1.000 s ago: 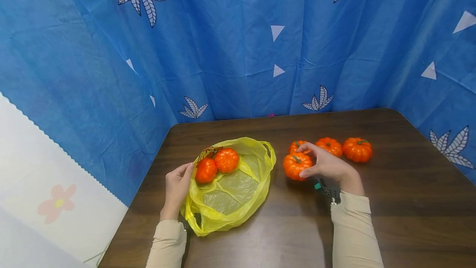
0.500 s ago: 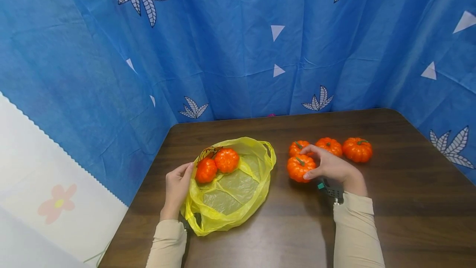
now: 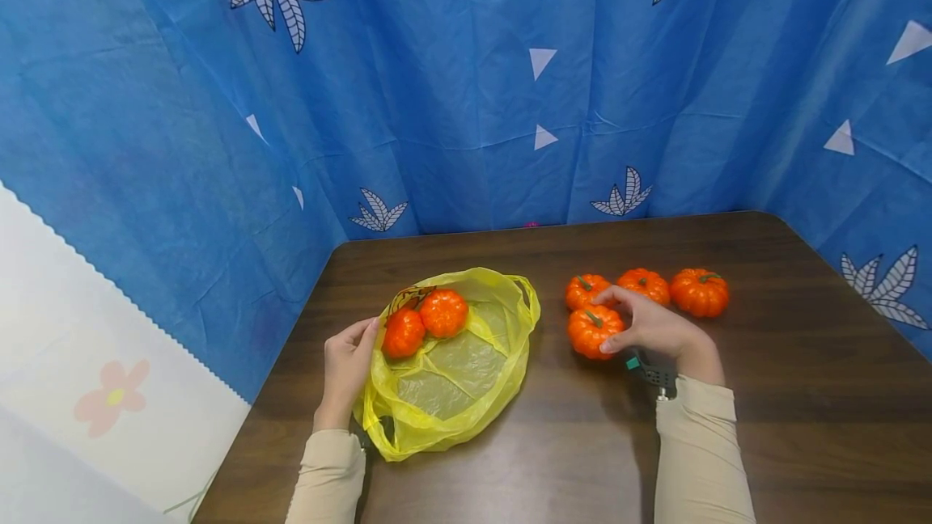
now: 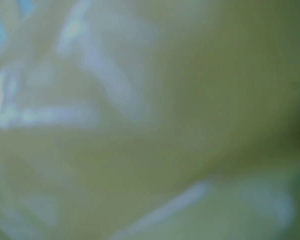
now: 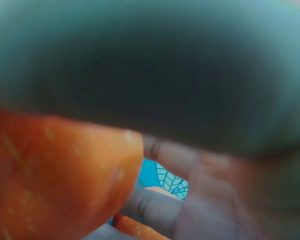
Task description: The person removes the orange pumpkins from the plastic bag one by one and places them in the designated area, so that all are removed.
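right hand, thumb and fingers curled round a pumpkin, has shifted slightly rightward, leaving it farther from the yellow bag; left hand pinches the bag's edge.

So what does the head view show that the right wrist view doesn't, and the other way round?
Only the head view: the yellow bag, two pumpkins in it, the left hand holding its edge, and the green stem of the held pumpkin.

Only the right wrist view: creases on the fingers, seen close up, and a dark blur across the top that I can't identify.

Both: the right hand, the held pumpkin and the blue curtain with its leaf print.
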`<state>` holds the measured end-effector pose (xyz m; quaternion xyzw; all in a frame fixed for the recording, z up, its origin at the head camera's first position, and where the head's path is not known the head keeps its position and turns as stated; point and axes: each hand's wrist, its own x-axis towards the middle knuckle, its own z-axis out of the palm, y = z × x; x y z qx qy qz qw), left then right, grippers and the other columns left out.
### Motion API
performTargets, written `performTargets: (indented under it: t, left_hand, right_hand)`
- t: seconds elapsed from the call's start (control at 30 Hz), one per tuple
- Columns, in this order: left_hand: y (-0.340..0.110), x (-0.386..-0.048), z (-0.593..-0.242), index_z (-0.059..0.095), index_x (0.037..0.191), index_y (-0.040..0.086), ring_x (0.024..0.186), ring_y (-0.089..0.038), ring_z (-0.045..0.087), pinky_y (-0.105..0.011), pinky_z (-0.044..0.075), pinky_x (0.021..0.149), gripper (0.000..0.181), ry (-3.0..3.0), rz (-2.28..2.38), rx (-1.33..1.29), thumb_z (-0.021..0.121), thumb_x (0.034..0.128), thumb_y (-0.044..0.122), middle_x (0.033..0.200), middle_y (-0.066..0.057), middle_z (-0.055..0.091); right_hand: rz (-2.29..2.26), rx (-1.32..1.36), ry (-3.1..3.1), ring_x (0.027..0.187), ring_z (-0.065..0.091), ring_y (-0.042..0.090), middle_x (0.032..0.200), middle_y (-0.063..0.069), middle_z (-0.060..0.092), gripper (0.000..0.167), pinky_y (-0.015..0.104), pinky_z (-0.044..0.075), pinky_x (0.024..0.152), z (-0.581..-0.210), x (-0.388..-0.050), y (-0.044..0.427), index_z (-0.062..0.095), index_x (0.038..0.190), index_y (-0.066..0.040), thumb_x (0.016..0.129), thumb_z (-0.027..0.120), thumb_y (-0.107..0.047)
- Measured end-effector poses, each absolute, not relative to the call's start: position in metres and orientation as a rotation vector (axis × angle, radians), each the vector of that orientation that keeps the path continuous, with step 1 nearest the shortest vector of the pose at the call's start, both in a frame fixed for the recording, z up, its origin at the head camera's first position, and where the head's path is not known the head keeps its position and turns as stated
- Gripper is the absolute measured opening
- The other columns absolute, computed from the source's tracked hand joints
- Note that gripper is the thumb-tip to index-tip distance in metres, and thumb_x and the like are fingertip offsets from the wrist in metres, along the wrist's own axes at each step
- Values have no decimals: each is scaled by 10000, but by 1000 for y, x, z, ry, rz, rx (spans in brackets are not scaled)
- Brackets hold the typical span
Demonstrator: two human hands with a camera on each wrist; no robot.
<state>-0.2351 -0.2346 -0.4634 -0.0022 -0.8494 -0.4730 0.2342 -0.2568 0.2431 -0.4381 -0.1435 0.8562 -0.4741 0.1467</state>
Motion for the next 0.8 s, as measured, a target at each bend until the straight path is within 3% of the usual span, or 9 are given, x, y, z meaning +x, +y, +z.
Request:
performTargets:
  t: [0.2,0.43,0.8]
  left_hand:
    - [-235,-236,-464,779,1066,41,981,-192,696,-20,474,822,253,-2329,-1305,-9,647,989,244,1058,-121,771]
    - [-235,-236,-464,777,1068,34,984,-206,701,-15,470,822,256,-2322,-1305,-14,652,986,241,1055,-126,771]
    - [-235,-235,-464,771,1078,23,1000,-248,701,-7,464,816,266,-2324,-1301,-15,647,989,241,1065,-134,768]
  right_hand:
    - [-1359,-412,2459,1180,506,339,1348,177,526,660,368,530,895,-440,-256,245,521,1295,-109,761,870,-278]
    - [-1342,-385,2467,1180,508,333,1360,172,527,670,468,542,929,-442,-256,247,530,1295,-125,749,875,-304]
    - [-1302,-362,2468,1150,515,313,1312,155,546,668,489,533,928,-443,-255,247,530,1290,-125,747,876,-302]
